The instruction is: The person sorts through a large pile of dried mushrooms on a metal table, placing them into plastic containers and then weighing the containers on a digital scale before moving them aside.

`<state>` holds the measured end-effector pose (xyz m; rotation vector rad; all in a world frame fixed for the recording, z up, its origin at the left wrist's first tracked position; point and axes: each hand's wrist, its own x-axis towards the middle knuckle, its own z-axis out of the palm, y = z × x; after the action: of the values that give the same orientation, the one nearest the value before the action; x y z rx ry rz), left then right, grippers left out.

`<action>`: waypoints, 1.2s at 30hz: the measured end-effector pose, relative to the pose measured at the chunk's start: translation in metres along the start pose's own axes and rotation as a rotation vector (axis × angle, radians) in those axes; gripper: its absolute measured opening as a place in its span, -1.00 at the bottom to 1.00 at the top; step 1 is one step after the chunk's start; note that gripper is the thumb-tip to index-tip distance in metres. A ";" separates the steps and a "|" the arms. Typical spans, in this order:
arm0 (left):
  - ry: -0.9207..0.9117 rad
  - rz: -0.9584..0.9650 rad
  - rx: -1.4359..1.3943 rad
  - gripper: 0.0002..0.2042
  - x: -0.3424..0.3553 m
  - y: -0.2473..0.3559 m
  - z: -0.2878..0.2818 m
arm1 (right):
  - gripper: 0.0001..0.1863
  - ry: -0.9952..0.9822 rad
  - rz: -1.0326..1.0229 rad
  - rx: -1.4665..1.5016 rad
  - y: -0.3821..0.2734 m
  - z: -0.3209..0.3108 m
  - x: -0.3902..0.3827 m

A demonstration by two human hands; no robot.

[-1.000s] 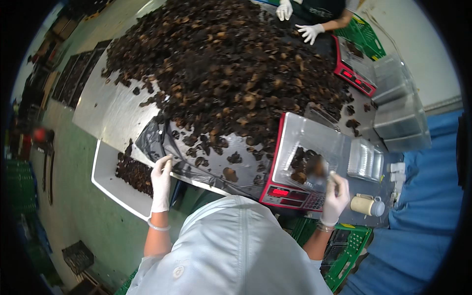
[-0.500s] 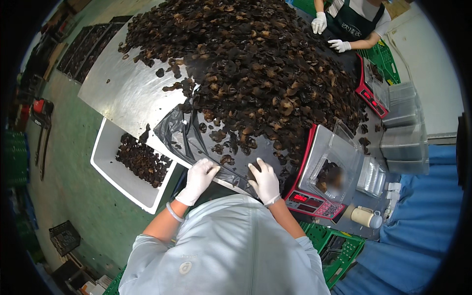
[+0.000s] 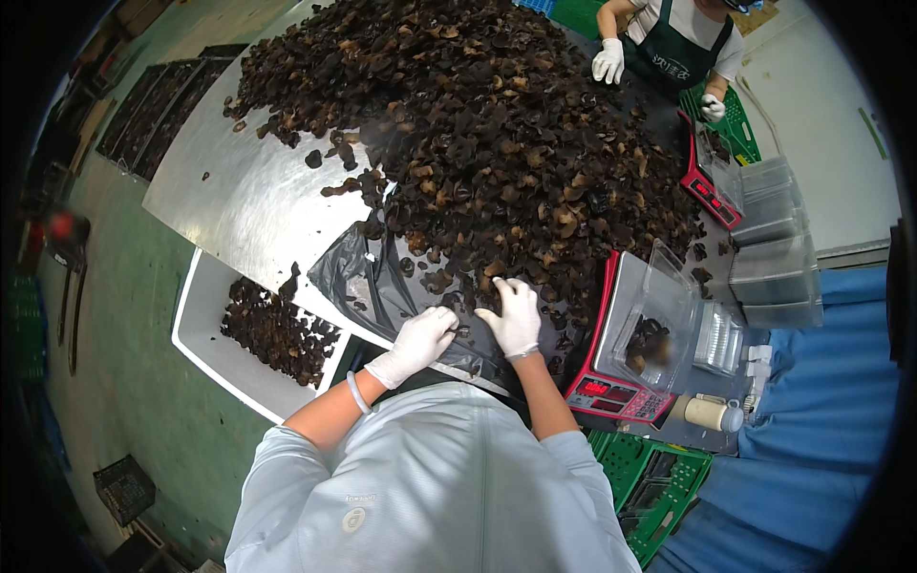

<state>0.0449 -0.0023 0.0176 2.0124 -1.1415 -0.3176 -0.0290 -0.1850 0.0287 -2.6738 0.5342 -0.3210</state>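
My gloved left hand [image 3: 416, 344] is at the table's front edge over a dark plastic sheet [image 3: 339, 267], its fingers curled; what they hold, if anything, is hidden. My gloved right hand [image 3: 512, 320] rests a little farther forward among loose dark fungus pieces [image 3: 439, 277], fingers apart. A large heap of these brown-black pieces [image 3: 497, 143] covers much of the metal table [image 3: 229, 191]. Right of my hands stands a red scale [image 3: 611, 399] bearing a clear container [image 3: 651, 339] with pieces inside.
A white bin [image 3: 196, 320] of pieces sits at the left. A co-worker [image 3: 683, 48] in gloves stands beyond another red scale [image 3: 707, 181]. Clear container stacks [image 3: 774, 267], a cream mug [image 3: 707, 413] and a green crate [image 3: 659, 477] are at the right; a pallet jack [image 3: 67, 248] is far left.
My right hand left the container on the scale and moved left, then forward onto the loose pieces. My left hand moved rightward along the table edge. The co-worker's hands moved apart.
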 end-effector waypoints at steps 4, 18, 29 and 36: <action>0.041 -0.287 -0.459 -0.79 -0.009 0.000 -0.009 | -0.57 0.048 -0.135 -0.047 0.006 0.010 -0.014; -0.008 0.095 0.274 -0.73 0.053 -0.001 -0.003 | -0.31 -0.185 -0.100 -0.140 -0.018 -0.012 0.032; 0.150 -0.097 -0.236 -0.87 0.026 -0.001 -0.024 | -0.84 -0.199 0.513 1.175 0.045 -0.018 -0.020; 0.279 -0.668 -1.464 -0.96 0.014 -0.027 -0.064 | -0.86 0.016 0.201 0.539 0.041 -0.021 -0.012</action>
<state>0.1043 0.0267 0.0424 0.9338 0.1261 -0.8516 -0.0590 -0.2222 0.0289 -2.0832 0.6134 -0.3668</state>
